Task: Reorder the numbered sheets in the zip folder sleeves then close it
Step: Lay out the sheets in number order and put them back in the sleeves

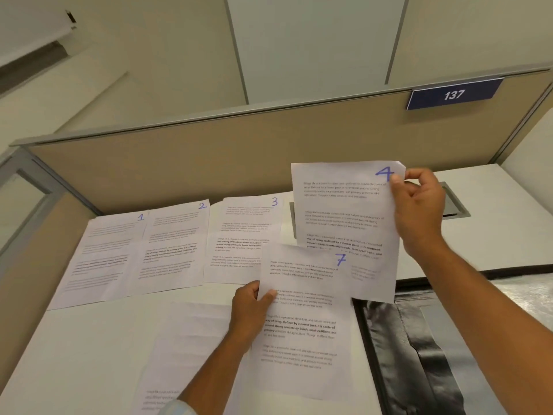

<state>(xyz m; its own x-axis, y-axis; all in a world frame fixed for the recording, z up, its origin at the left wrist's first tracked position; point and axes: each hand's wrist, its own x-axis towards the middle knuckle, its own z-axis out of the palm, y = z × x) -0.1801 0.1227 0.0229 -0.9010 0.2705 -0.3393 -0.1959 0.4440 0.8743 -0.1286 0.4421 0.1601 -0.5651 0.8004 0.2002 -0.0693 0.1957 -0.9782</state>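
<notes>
Sheets numbered 1 (101,256), 2 (172,247) and 3 (242,235) lie in a row on the white desk, left to right, with 1 and 2 overlapping. My right hand (419,205) pinches the top right corner of sheet 4 (344,211) and holds it up above the desk. My left hand (251,307) grips the left edge of sheet 7 (302,319), which overlaps the bottom of sheet 4. Another printed sheet (191,348) lies under my left forearm. The black zip folder (419,354) lies open at the lower right, showing shiny plastic sleeves.
A beige partition (209,157) runs along the back of the desk (74,348), with a blue plate marked 137 (453,94). A grey cable cut-out (454,202) sits in the desk behind my right hand.
</notes>
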